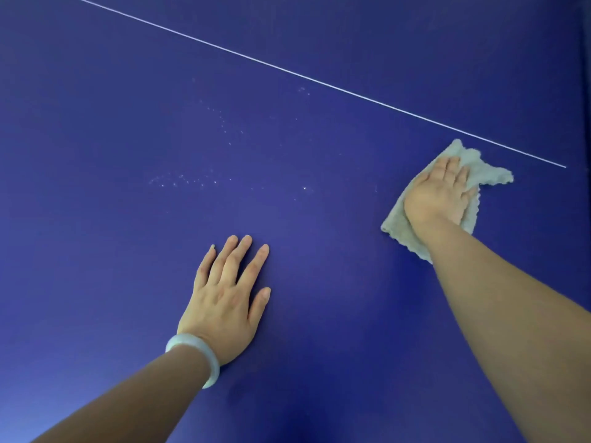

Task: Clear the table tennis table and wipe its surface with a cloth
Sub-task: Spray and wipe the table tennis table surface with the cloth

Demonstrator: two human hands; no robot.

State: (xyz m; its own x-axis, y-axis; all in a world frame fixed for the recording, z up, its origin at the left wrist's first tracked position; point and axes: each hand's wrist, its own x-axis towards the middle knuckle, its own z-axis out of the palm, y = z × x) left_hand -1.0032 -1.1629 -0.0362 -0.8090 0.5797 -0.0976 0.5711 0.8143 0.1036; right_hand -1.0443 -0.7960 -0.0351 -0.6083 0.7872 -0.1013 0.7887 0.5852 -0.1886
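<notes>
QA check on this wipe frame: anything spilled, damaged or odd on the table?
Pale specks are scattered on the blue table, ahead of the left hand and left of the cloth under the right hand. They look like unwiped residue or droplets. No damage shows.

Right hand (436, 191) lies flat, fingers straight, pressing a pale crumpled cloth (489, 175) onto the blue table (319, 362), just beside a thin white line (303, 75). Left hand (228, 297), pale bangle (195, 358) on wrist, rests palm-down, fingers spread. Whitish specks (204, 180) scattered between line and left hand.
</notes>
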